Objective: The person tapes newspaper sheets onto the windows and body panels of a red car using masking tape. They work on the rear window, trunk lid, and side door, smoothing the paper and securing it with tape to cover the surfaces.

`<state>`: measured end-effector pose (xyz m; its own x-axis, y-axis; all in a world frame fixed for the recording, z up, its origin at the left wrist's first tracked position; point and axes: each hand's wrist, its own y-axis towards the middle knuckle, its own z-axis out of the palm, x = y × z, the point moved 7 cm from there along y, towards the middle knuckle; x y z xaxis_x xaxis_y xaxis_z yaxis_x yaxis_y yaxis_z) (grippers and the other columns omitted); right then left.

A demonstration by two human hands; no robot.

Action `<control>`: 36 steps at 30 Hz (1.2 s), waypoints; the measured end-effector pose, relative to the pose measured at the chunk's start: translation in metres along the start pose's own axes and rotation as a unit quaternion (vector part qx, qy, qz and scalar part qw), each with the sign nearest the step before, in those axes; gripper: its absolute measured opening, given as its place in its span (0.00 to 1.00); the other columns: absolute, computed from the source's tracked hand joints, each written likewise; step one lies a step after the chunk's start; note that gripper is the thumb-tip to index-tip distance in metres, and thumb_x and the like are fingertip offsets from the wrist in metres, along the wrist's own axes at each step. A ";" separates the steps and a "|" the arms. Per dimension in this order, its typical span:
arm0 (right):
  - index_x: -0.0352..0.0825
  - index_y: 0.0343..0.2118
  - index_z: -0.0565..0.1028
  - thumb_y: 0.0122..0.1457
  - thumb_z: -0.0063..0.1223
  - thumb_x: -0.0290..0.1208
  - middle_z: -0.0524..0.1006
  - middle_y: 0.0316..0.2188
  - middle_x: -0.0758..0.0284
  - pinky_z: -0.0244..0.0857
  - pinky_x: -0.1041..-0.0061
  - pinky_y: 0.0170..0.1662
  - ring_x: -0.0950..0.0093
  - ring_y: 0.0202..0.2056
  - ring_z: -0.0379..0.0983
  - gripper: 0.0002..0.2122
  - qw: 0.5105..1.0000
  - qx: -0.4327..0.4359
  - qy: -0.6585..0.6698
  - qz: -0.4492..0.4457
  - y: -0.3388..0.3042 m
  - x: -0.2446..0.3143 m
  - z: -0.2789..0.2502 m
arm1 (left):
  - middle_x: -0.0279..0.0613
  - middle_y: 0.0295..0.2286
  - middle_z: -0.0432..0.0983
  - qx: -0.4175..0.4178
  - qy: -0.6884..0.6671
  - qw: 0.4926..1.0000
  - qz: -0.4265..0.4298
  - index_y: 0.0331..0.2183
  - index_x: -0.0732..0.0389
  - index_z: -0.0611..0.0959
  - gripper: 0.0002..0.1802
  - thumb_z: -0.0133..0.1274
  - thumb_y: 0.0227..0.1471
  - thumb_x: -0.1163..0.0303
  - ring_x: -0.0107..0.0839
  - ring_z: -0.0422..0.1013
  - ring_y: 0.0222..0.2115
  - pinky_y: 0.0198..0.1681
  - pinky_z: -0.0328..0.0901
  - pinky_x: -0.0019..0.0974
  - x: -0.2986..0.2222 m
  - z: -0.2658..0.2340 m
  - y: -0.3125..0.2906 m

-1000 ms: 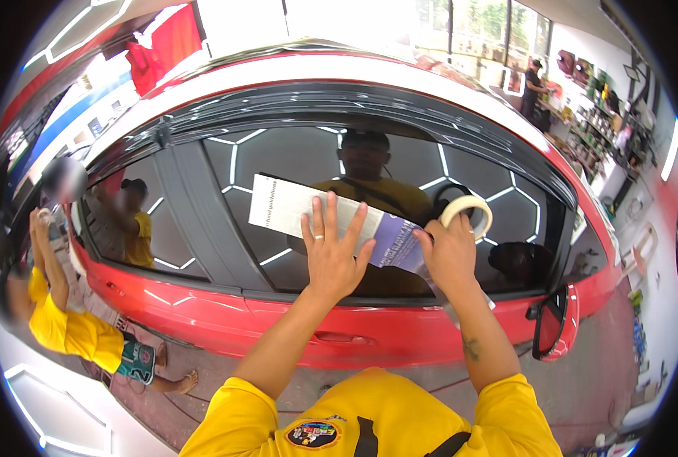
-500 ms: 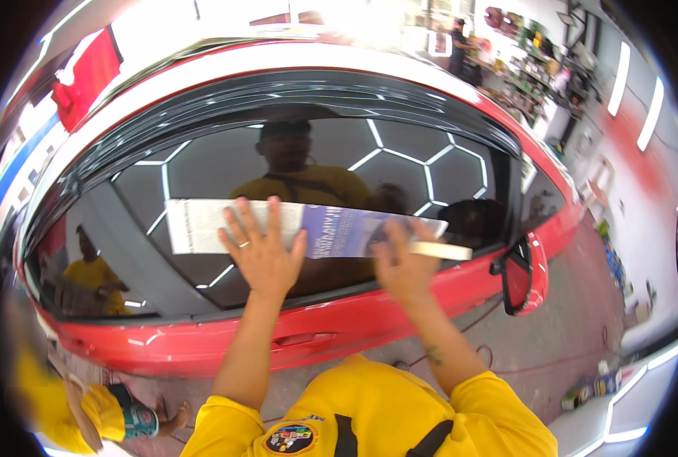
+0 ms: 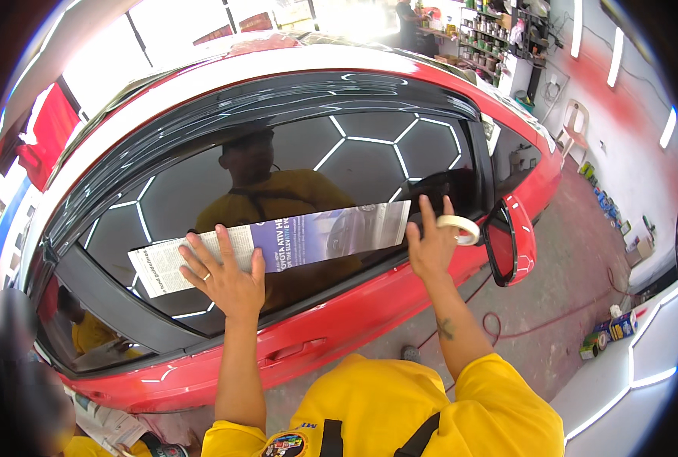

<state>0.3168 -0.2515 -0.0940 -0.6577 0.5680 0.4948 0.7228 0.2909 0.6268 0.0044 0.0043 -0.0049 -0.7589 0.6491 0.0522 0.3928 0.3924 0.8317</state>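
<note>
A folded strip of newspaper (image 3: 331, 232), part grey print and part blue-purple, lies along the lower part of a red car's dark side window (image 3: 293, 202). My left hand (image 3: 228, 278) presses flat on its left half, fingers spread. Beyond the strip's right end is my right hand (image 3: 432, 247), with its thumb near the paper's edge and two fingers stretched toward the glass. A roll of cream masking tape (image 3: 468, 236) hangs at the outer fingers of that hand. How those fingers hold the roll is partly hidden.
The wing mirror (image 3: 500, 242) juts out just right of my right hand. Below the window runs the red door with its handle (image 3: 285, 352). A person in yellow (image 3: 99, 445) is at the lower left. Cans (image 3: 609, 331) and a hose (image 3: 537, 333) lie on the floor at right.
My right hand has moved off the strip to just past its right end, carrying the tape roll. The left hand stays flat on the paper. The whole view has turned somewhat.
</note>
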 end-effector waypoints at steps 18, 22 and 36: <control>0.42 0.40 0.81 0.57 0.68 0.32 0.85 0.45 0.68 0.60 0.50 0.71 0.67 0.55 0.82 0.09 0.769 -0.083 0.410 -0.485 0.007 0.336 0.013 | 0.57 0.74 0.55 0.110 0.045 0.992 -0.041 0.73 0.61 0.64 0.45 0.51 0.66 0.42 0.61 0.42 0.77 0.76 0.28 0.71 0.002 0.015 0.001; 0.42 0.45 0.81 0.61 0.66 0.41 0.83 0.43 0.66 0.53 0.51 0.74 0.68 0.50 0.81 0.13 0.750 -0.103 0.387 -0.527 0.010 0.331 0.019 | 0.66 0.73 0.54 0.048 -0.010 0.999 -0.012 0.72 0.61 0.67 0.44 0.51 0.65 0.45 0.68 0.39 0.76 0.74 0.31 0.75 0.003 -0.001 0.005; 0.43 0.42 0.82 0.54 0.70 0.37 0.81 0.38 0.72 0.58 0.52 0.69 0.72 0.49 0.80 0.13 0.784 -0.057 0.366 -0.498 0.011 0.335 0.020 | 0.54 0.78 0.40 0.038 0.093 0.994 -0.036 0.76 0.47 0.62 0.47 0.59 0.64 0.47 0.64 0.31 0.78 0.75 0.31 0.73 0.144 -0.041 0.027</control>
<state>0.1082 -0.0427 0.0670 -0.8591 -0.5041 -0.0887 -0.2239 0.2144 0.9507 -0.1156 0.0814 0.0477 -0.8669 0.4881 0.1008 0.3665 0.4871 0.7927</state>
